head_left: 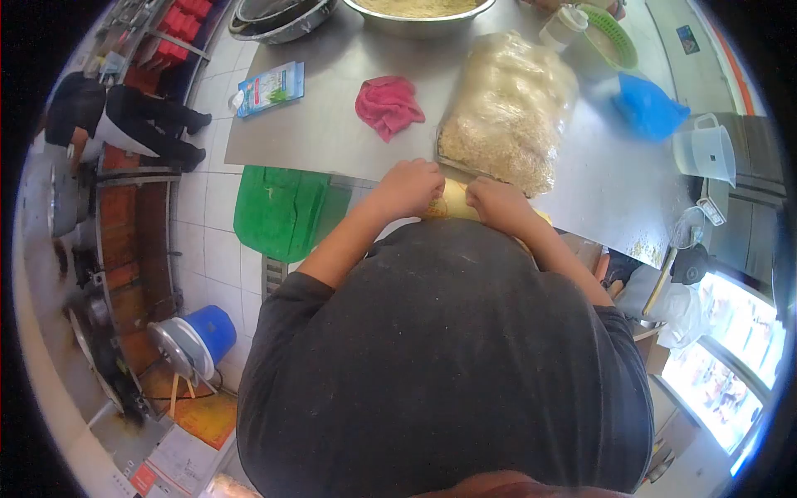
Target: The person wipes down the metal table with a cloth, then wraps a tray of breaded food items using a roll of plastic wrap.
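A yellow plastic packet (452,202) with some red print is held against my body at the table's front edge; its lower part is hidden by my dark shirt. My left hand (413,187) is closed on the packet's upper left side. On its upper right side, my right hand (501,205) is closed with bent fingers. Just beyond both hands lies a large clear plastic bag (515,108) filled with pale, flaky food. A crumpled pink cloth (388,106) rests on the steel table (332,137) past my left hand.
At the far edge stand a metal bowl of yellowish crumbs (422,17) and dark pans (282,21). A blue-white pouch (272,87) lies left; a blue bag (650,106), green basket (610,37) and clear jug (706,149) are right. A green bin (278,212) stands below. Another person (133,120) is at left.
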A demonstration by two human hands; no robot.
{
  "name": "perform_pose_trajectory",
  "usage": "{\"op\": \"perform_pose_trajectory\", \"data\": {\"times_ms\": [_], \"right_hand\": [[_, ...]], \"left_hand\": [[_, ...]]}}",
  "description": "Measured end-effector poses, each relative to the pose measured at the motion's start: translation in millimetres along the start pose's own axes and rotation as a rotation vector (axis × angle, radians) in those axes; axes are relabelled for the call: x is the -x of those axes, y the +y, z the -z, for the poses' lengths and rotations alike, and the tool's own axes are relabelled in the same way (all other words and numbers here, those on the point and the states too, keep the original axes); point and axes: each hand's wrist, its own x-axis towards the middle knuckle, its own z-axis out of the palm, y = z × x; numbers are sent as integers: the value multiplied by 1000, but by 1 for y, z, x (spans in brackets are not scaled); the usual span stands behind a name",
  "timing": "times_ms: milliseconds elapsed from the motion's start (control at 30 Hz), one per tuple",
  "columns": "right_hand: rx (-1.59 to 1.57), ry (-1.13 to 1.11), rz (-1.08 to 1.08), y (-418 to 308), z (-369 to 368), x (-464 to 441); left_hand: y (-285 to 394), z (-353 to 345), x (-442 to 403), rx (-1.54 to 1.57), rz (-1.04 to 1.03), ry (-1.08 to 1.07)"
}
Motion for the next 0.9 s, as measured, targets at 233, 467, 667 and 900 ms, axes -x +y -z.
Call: {"op": "perform_pose_trajectory", "data": {"times_ms": [233, 467, 667, 900], "right_hand": [[-129, 72, 38, -15, 10, -7], [-20, -43, 174, -18, 2, -20], [91, -47, 124, -25, -1, -18], [-240, 158, -18, 0, 22, 6]], "left_hand": [[2, -3, 7, 57, 55, 115], [6, 12, 10, 123, -2, 160], [5, 5, 11, 130, 16, 171], [21, 12, 14, -148, -24, 182]]}}
